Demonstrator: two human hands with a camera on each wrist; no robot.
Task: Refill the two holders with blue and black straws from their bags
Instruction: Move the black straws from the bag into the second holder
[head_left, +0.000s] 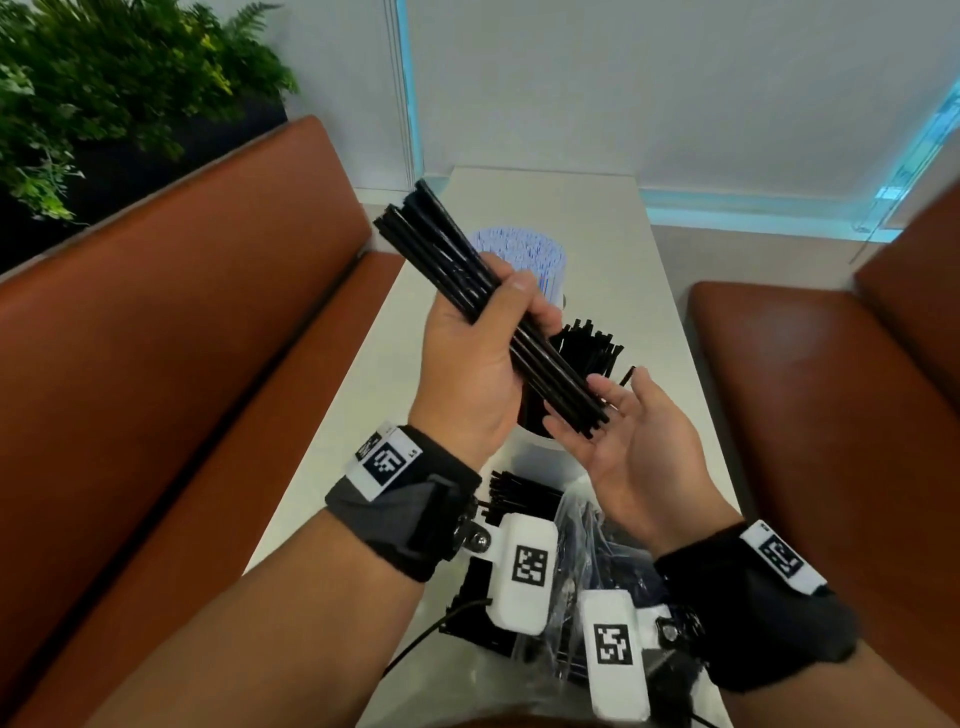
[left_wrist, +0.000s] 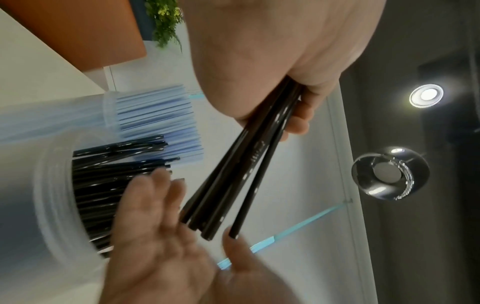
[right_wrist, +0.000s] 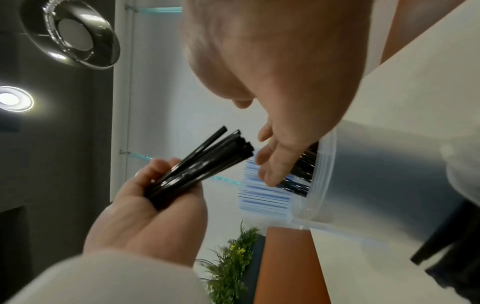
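My left hand (head_left: 511, 306) grips a bundle of black straws (head_left: 447, 244) around its middle, tilted up to the far left. The bundle's lower ends touch the palm and fingers of my right hand (head_left: 623, 421), which lies open, palm up. Just under both hands stands a clear holder (head_left: 540, 457) with black straws (head_left: 592, 348) in it. Behind it, a second holder is packed with blue straws (head_left: 519, 254). In the left wrist view the bundle (left_wrist: 246, 164) meets the right hand (left_wrist: 155, 236) beside the black-straw holder (left_wrist: 57, 195). The right wrist view has the bundle (right_wrist: 202, 162) in the left hand (right_wrist: 145, 205).
A clear plastic bag (head_left: 576, 519) with more black straws (head_left: 519, 491) lies on the narrow white table (head_left: 597, 234) near my wrists. Brown benches run along the left (head_left: 182, 312) and right (head_left: 831, 389). A green plant (head_left: 104, 78) stands behind the left bench.
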